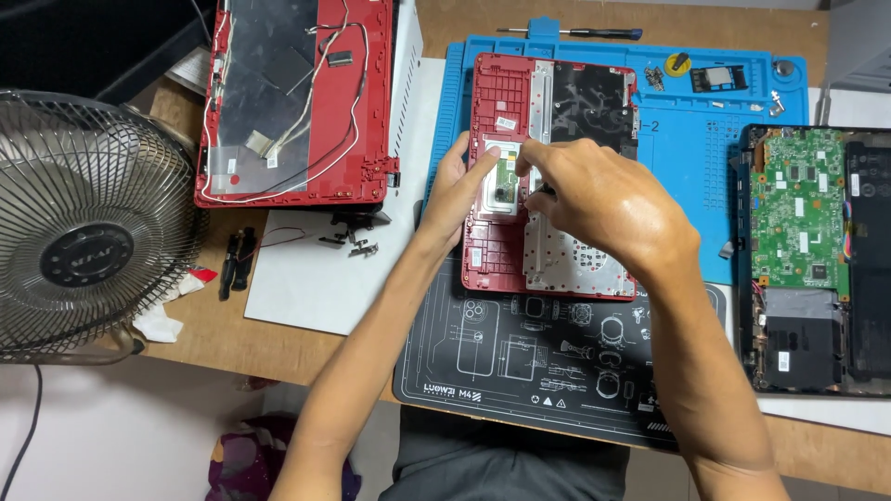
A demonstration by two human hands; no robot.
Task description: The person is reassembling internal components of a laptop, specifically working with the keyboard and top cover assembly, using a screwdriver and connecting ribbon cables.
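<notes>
Hands [557,190] hide much of the red laptop cover's [497,93] touchpad board [499,181].

The laptop palmrest cover [501,102] is red, with a silver metal plate [566,255] full of small holes and a black film [589,97] on its upper part. It lies on a bright blue work mat [715,158] and on a black mat [520,362] printed with thin white line drawings. The laptop lid [371,102] at the left is red with a grey inner sheet and white cables, the circuit board [798,213] at the right is green, and the fan grille [83,223] is dark metallic grey.
</notes>
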